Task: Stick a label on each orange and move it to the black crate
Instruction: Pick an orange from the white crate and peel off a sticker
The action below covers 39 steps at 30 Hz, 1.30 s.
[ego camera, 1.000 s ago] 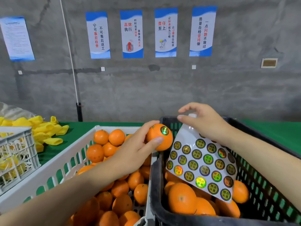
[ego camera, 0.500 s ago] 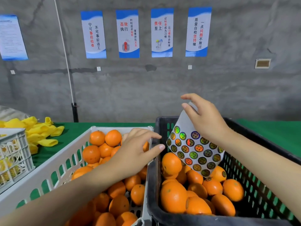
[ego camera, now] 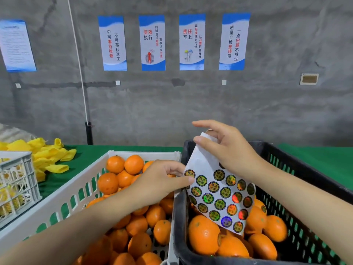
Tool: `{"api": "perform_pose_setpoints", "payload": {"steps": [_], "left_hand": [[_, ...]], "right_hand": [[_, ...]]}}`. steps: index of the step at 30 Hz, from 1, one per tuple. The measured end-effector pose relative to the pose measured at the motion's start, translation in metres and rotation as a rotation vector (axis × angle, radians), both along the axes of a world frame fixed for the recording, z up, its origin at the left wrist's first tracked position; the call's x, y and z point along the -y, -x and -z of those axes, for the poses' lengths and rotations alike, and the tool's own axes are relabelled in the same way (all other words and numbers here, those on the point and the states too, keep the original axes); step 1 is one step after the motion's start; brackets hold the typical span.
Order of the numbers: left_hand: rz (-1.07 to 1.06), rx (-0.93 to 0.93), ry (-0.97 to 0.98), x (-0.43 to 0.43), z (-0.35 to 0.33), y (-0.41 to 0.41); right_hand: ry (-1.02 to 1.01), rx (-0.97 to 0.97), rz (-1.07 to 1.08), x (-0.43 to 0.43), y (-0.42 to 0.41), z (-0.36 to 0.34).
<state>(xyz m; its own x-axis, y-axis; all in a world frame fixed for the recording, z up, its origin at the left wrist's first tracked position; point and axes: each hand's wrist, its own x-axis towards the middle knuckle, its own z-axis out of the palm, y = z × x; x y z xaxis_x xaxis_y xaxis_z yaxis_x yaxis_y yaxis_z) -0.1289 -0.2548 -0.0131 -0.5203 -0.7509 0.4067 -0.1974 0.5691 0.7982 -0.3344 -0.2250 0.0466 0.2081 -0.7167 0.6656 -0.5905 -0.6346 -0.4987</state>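
Note:
My right hand (ego camera: pixel 227 150) holds a white label sheet (ego camera: pixel 215 194) by its top edge, and the sheet hangs over the black crate (ego camera: pixel 305 169). The sheet carries several round shiny labels. My left hand (ego camera: pixel 158 184) reaches across from the white crate (ego camera: pixel 76 190) and pinches a label at the sheet's left edge with thumb and fingertips. Several oranges (ego camera: pixel 133 163) fill the white crate. More oranges (ego camera: pixel 203 234) lie in the black crate, partly hidden behind the sheet.
The two crates stand side by side on a green table (ego camera: pixel 315 159). A pile of yellow foam sleeves (ego camera: pixel 47 155) and a small grey crate (ego camera: pixel 17 180) sit at the left. A grey wall with posters stands behind.
My left hand held a labelled orange over the black crate's edge, let it go into that crate, then moved to the sheet's left edge. The right hand kept the sheet.

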Motion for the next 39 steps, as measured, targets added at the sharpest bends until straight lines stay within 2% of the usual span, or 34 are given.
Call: {"api": "perform_pose_setpoints", "payload": {"steps": [2, 4, 7, 13, 18, 24, 31, 39], "left_hand": [[-0.005, -0.044, -0.039, 0.002, 0.001, -0.001], [-0.046, -0.074, -0.032, 0.002, 0.001, -0.001], [-0.16, -0.094, 0.042, 0.002, -0.001, -0.002], [-0.134, -0.134, 0.044, -0.005, -0.007, -0.001], [-0.107, -0.089, 0.047, -0.007, -0.007, 0.0], [-0.157, 0.061, 0.19, -0.009, -0.004, -0.003], [-0.165, 0.14, 0.284, -0.011, -0.005, -0.004], [-0.174, 0.177, 0.388, -0.013, -0.008, -0.006]], "right_hand": [[0.156, -0.152, 0.238, 0.001, 0.003, 0.003], [0.317, -0.276, 0.371, 0.0, 0.002, 0.004], [0.38, -0.299, 0.309, 0.0, 0.001, 0.003], [0.206, -0.509, 0.1, 0.001, -0.004, 0.015], [0.137, -0.423, 0.048, 0.003, -0.007, 0.016], [0.094, -0.366, 0.064, 0.004, -0.008, 0.019], [0.059, -0.36, 0.033, -0.002, -0.01, 0.015], [-0.029, -0.225, -0.022, -0.003, -0.012, 0.016]]}}
